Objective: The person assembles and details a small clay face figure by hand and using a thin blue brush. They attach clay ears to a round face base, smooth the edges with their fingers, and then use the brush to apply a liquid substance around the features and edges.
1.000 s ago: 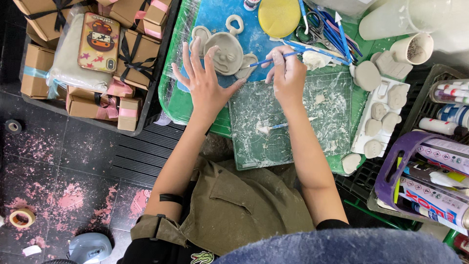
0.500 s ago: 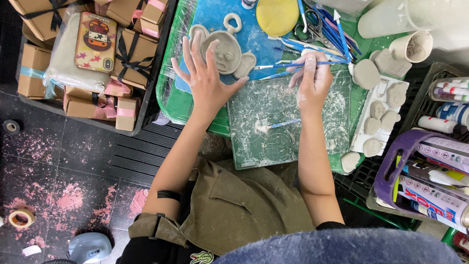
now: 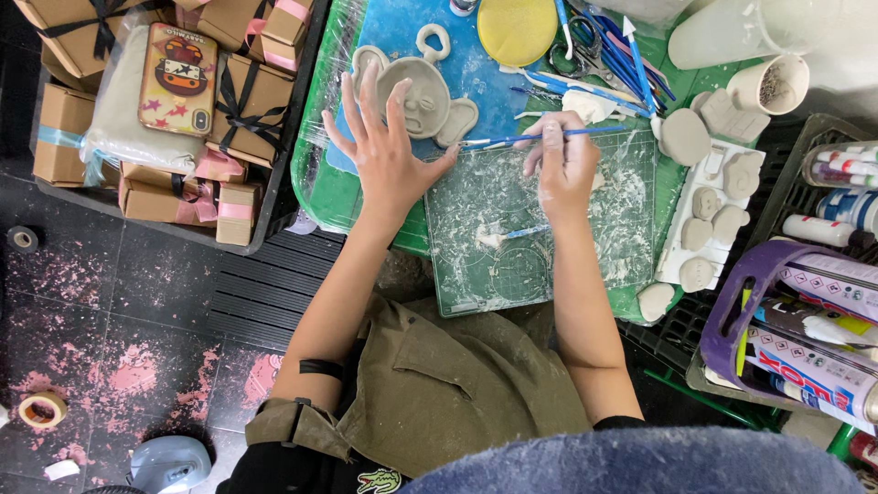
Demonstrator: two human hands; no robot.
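Bright, even overhead light falls on the green worktable (image 3: 320, 197), with soft shadows under both arms and glare on its plastic-wrapped left edge. The dark floor (image 3: 137, 311) is dimmer. A blurred blue-grey mass fills the bottom edge.

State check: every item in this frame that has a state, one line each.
left hand: open, fingers spread, flat by the clay face
right hand: closed on blue tool
blue tool: held level, tip toward the clay face
clay face: flat on the blue board
cutting mat: smeared with clay
paper cup: upright
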